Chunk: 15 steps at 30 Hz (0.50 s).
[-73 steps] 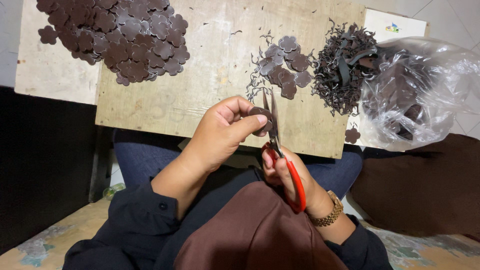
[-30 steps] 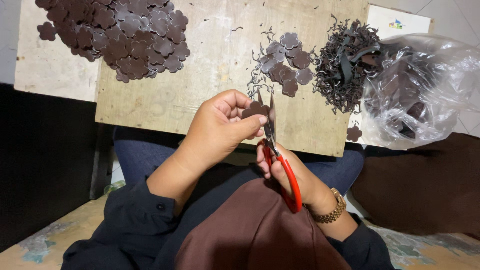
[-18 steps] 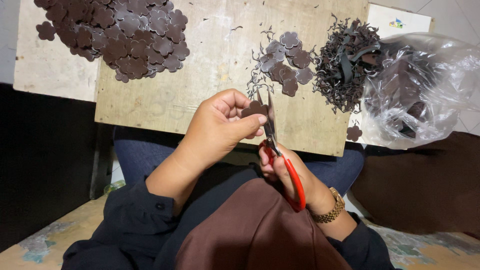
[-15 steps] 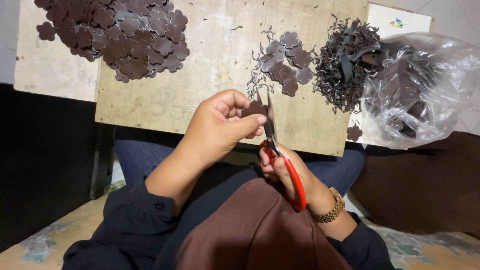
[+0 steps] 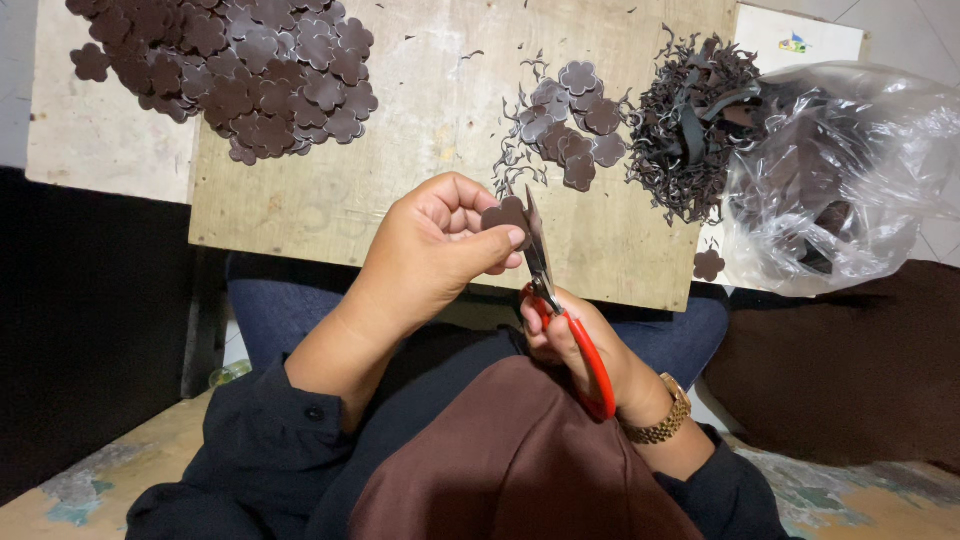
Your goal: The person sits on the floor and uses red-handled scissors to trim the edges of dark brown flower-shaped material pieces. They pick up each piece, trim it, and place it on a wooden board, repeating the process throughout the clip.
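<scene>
- left hand (image 5: 435, 250) still pinches the brown flower piece (image 5: 505, 215), thumb clamped on it.
- right hand (image 5: 570, 335), closed around the red scissors (image 5: 560, 315), has shifted the blades slightly; trimming continues.

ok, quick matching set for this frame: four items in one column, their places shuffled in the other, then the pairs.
Items:
1. scissors
2. brown flower piece
3. big pile of flower cutouts
4. tangle of trimmings

Places:
A. board's far left corner
B. beside the plastic bag
C. in the right hand
D. pinched in the left hand

Pairs: 1-C, 2-D, 3-A, 4-B
</scene>
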Motion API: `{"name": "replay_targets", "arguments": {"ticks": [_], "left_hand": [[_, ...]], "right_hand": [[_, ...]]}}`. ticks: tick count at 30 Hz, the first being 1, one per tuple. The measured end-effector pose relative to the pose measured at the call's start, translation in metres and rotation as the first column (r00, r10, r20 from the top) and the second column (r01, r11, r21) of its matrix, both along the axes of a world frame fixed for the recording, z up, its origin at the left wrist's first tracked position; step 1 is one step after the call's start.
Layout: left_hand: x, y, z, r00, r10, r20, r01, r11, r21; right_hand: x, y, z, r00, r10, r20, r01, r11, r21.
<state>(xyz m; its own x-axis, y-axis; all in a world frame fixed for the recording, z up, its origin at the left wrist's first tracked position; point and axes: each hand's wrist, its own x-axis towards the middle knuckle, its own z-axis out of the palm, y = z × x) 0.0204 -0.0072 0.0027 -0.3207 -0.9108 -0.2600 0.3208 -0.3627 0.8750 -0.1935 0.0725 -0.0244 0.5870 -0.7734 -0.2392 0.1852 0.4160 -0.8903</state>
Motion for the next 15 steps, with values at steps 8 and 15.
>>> {"name": "replay_targets", "arguments": {"ticks": [8,15], "left_hand": [[0.0027,-0.0005,0.0025,1.000,0.012,0.010,-0.012,1.000,-0.007],[0.0015,0.0012,0.0024,1.000,-0.008,-0.013,0.008,1.000,-0.010]], "right_hand": [[0.0001,0.0001,-0.0003,1.000,0.001,0.004,-0.001,1.000,0.012],[0.0023,0.0003,-0.0002,0.999,0.032,0.023,-0.032,0.999,-0.017]]}}
